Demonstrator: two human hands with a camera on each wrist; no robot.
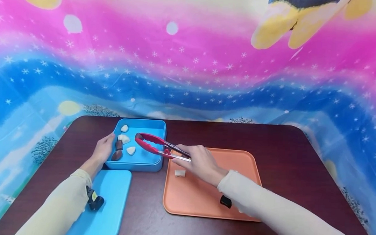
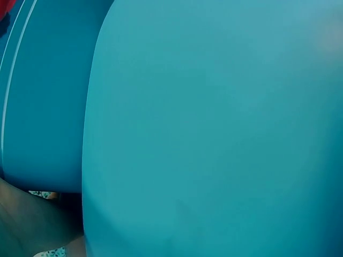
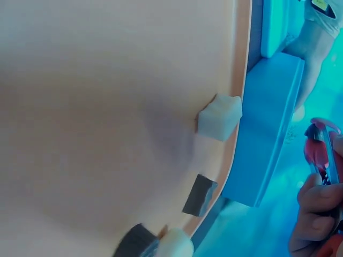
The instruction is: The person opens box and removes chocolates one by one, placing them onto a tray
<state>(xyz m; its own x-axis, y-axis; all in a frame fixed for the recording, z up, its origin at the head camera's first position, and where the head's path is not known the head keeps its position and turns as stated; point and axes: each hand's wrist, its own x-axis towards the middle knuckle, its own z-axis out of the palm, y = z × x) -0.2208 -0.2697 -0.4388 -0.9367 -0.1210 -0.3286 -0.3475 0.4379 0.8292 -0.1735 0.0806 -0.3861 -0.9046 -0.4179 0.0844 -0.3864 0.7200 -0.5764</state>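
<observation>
In the head view my right hand point(image 1: 201, 162) grips red-tipped tongs point(image 1: 153, 138) by their metal handles, over the right part of the blue box point(image 1: 163, 144). A small dark brown piece point(image 1: 139, 136) shows between the tongs' tips. My left hand point(image 1: 104, 149) rests along the box's left outer wall, its fingers fairly straight against it. Inside the box lie white pieces, one point(image 1: 131, 150) near the middle, plus a brown block point(image 1: 119, 145) and a rounded brown piece point(image 1: 117, 155). The right wrist view shows the tongs point(image 3: 319, 147) and fingers at its right edge.
The orange tray point(image 1: 196, 205) lies right of the box, with a white piece point(image 1: 180, 173) on it. The right wrist view shows further pieces there, including a dark one point(image 3: 199, 195). A flat blue lid point(image 1: 109, 198) lies in front of the box, beneath my left forearm.
</observation>
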